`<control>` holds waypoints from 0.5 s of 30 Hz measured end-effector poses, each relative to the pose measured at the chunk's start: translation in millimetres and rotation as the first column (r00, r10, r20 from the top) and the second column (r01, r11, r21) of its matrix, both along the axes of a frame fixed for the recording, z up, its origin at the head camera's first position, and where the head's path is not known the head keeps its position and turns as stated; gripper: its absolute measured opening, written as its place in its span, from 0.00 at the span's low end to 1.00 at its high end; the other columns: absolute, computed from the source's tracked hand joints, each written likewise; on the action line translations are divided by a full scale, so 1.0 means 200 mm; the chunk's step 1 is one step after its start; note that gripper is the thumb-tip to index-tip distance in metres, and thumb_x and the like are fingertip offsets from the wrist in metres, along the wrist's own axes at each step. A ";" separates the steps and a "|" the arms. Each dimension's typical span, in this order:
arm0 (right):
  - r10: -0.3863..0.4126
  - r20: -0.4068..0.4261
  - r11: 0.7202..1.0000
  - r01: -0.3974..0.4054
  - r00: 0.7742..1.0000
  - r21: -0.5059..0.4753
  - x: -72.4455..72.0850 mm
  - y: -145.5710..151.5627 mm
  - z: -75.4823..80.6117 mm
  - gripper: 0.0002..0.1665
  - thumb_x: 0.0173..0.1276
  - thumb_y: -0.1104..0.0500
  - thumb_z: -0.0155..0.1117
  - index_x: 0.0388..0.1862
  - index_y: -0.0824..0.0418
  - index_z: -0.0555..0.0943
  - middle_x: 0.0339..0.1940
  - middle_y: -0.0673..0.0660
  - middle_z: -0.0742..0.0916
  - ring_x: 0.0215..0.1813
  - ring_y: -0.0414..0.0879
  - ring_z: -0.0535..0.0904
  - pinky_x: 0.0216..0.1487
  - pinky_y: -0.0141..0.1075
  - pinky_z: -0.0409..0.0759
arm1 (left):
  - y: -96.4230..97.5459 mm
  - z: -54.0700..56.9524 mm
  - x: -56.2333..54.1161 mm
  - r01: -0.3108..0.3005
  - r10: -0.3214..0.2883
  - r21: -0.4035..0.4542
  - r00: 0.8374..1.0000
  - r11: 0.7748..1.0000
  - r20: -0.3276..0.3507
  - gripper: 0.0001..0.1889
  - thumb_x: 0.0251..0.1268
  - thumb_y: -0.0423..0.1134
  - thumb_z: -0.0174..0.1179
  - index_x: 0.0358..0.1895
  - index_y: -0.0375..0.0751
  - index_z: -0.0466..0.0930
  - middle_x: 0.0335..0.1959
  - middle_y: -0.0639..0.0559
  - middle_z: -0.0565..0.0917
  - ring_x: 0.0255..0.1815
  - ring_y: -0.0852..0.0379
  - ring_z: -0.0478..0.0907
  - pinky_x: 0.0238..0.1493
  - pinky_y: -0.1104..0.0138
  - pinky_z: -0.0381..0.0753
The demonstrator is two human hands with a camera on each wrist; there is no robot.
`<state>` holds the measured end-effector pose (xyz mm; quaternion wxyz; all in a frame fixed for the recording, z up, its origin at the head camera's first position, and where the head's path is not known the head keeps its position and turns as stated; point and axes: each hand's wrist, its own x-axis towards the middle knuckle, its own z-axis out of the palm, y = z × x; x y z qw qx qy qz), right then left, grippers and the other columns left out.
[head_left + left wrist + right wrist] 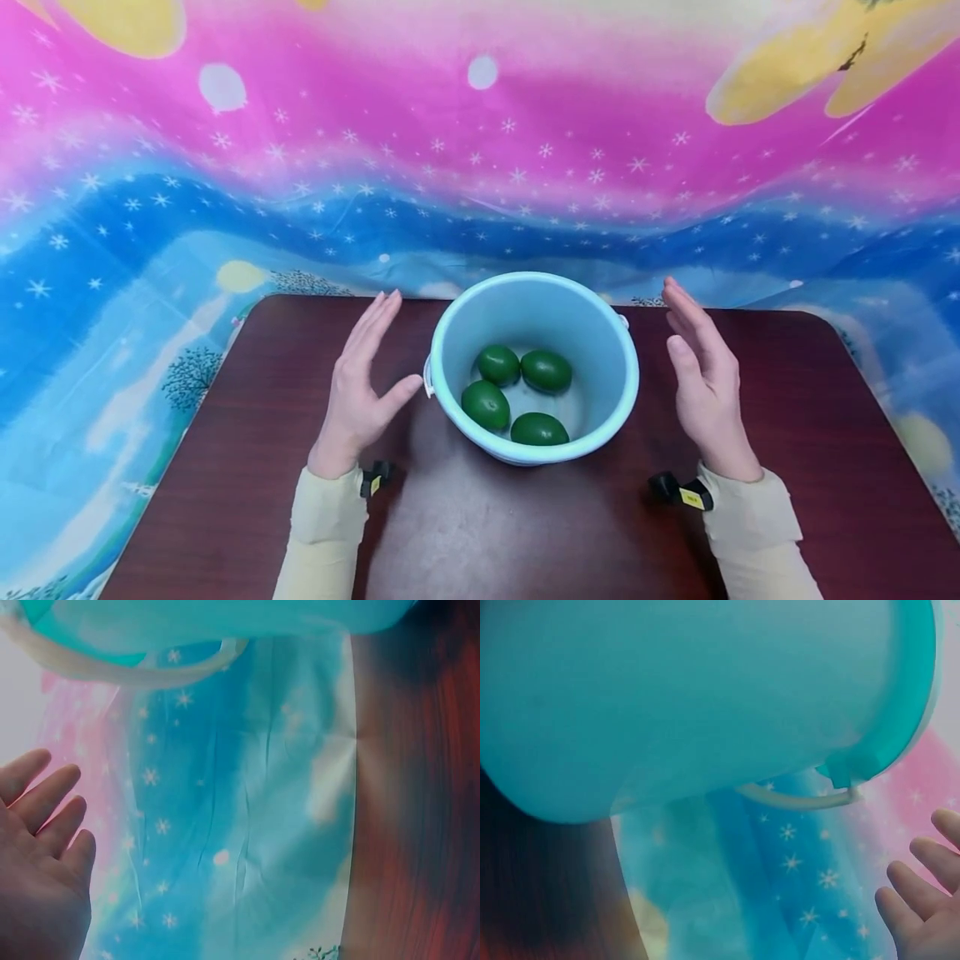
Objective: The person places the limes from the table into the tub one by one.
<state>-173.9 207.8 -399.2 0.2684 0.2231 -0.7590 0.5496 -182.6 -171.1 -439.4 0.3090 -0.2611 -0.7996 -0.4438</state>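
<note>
A light blue bucket stands upright on the table, with several dark green avocado-like fruits lying at its bottom. Left of the bucket my left hand is held up with straight fingers, its thumb close to the rim; whether it touches cannot be told. On the other side my right hand is raised, palm toward the bucket and apart from it. Both hands hold nothing. The right wrist view shows the bucket's side wall and its pale handle near my fingertips.
The dark red-brown table has rounded far corners. Behind it hangs a pink and blue cloth printed with snowflakes. A small black camera is strapped on the right wrist, another on the left.
</note>
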 end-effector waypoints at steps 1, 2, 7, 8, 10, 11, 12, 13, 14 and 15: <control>-0.001 0.008 1.000 0.001 1.000 0.002 -0.01 0.00 0.00 0.25 0.79 0.69 0.47 0.73 0.74 0.68 0.74 0.69 0.71 0.75 0.55 0.67 0.74 0.42 0.66 | -0.01 0.00 0.00 -0.011 0.011 -0.002 1.000 1.000 0.006 0.44 0.69 0.67 0.57 0.75 0.36 0.67 0.74 0.45 0.70 0.76 0.37 0.60 0.75 0.49 0.59; -0.002 0.015 1.000 0.002 1.000 0.005 -0.01 0.00 0.00 0.26 0.79 0.69 0.48 0.73 0.73 0.68 0.74 0.69 0.71 0.75 0.55 0.66 0.74 0.42 0.66 | -0.02 0.00 -0.01 -0.020 0.020 -0.005 1.000 1.000 0.013 0.43 0.69 0.66 0.58 0.75 0.37 0.68 0.74 0.45 0.70 0.76 0.38 0.60 0.75 0.49 0.59; -0.026 0.046 1.000 0.025 0.999 0.009 -0.04 0.03 -0.03 0.26 0.80 0.69 0.49 0.74 0.72 0.68 0.74 0.68 0.71 0.76 0.54 0.66 0.74 0.42 0.66 | -0.05 -0.03 -0.02 -0.036 0.038 -0.028 0.997 0.999 0.070 0.38 0.69 0.56 0.64 0.76 0.41 0.67 0.75 0.49 0.69 0.77 0.41 0.59 0.76 0.49 0.58; -0.032 0.057 0.999 0.031 0.998 0.010 -0.04 0.04 -0.04 0.26 0.80 0.69 0.49 0.74 0.72 0.68 0.74 0.68 0.71 0.76 0.54 0.66 0.73 0.41 0.66 | -0.06 -0.03 -0.02 -0.037 0.039 -0.031 0.996 0.999 0.083 0.38 0.68 0.53 0.66 0.77 0.41 0.67 0.75 0.49 0.69 0.78 0.42 0.59 0.76 0.49 0.58; -0.044 0.075 0.999 0.043 0.996 0.014 -0.05 0.06 -0.05 0.26 0.79 0.69 0.49 0.75 0.71 0.68 0.75 0.67 0.71 0.76 0.53 0.66 0.73 0.40 0.67 | -0.07 -0.04 -0.02 -0.042 0.046 -0.041 0.994 0.998 0.104 0.38 0.66 0.48 0.67 0.77 0.42 0.67 0.75 0.51 0.68 0.78 0.43 0.58 0.76 0.50 0.58; -0.049 0.083 0.999 0.048 0.995 0.017 -0.06 0.07 -0.05 0.26 0.79 0.69 0.50 0.75 0.71 0.68 0.75 0.67 0.71 0.76 0.52 0.66 0.73 0.39 0.66 | -0.07 -0.05 -0.03 -0.048 0.053 -0.046 0.992 0.998 0.111 0.37 0.66 0.48 0.67 0.77 0.43 0.67 0.75 0.52 0.69 0.78 0.43 0.59 0.76 0.50 0.58; -0.057 0.095 0.998 0.055 0.994 0.023 -0.06 0.07 -0.05 0.27 0.79 0.69 0.50 0.75 0.70 0.68 0.75 0.66 0.71 0.76 0.52 0.66 0.73 0.39 0.66 | -0.08 -0.05 -0.03 -0.054 0.059 -0.050 0.991 0.997 0.116 0.37 0.66 0.48 0.67 0.77 0.43 0.67 0.75 0.52 0.69 0.78 0.44 0.59 0.76 0.50 0.58; -0.068 0.107 0.997 0.065 0.992 0.029 -0.07 0.08 -0.05 0.27 0.79 0.69 0.51 0.75 0.69 0.68 0.75 0.65 0.71 0.76 0.51 0.66 0.73 0.39 0.66 | -0.08 -0.05 -0.04 -0.060 0.067 -0.060 0.990 0.996 0.121 0.37 0.67 0.49 0.67 0.77 0.43 0.67 0.75 0.53 0.69 0.78 0.45 0.58 0.76 0.50 0.58; -0.076 0.118 0.997 0.073 0.990 0.029 -0.07 0.09 -0.06 0.27 0.79 0.68 0.51 0.75 0.68 0.68 0.75 0.65 0.71 0.76 0.51 0.65 0.73 0.38 0.66 | -0.09 -0.05 -0.06 -0.067 0.075 -0.065 0.990 0.996 0.122 0.37 0.67 0.51 0.66 0.77 0.44 0.68 0.75 0.53 0.69 0.78 0.46 0.58 0.76 0.50 0.58; -0.085 0.132 0.996 0.082 0.988 0.028 -0.08 0.10 -0.06 0.27 0.79 0.68 0.52 0.76 0.68 0.68 0.75 0.64 0.71 0.76 0.50 0.65 0.73 0.37 0.66 | -0.09 -0.05 -0.07 -0.075 0.083 -0.072 0.989 0.995 0.122 0.36 0.68 0.53 0.65 0.76 0.44 0.68 0.75 0.54 0.69 0.78 0.47 0.58 0.76 0.50 0.57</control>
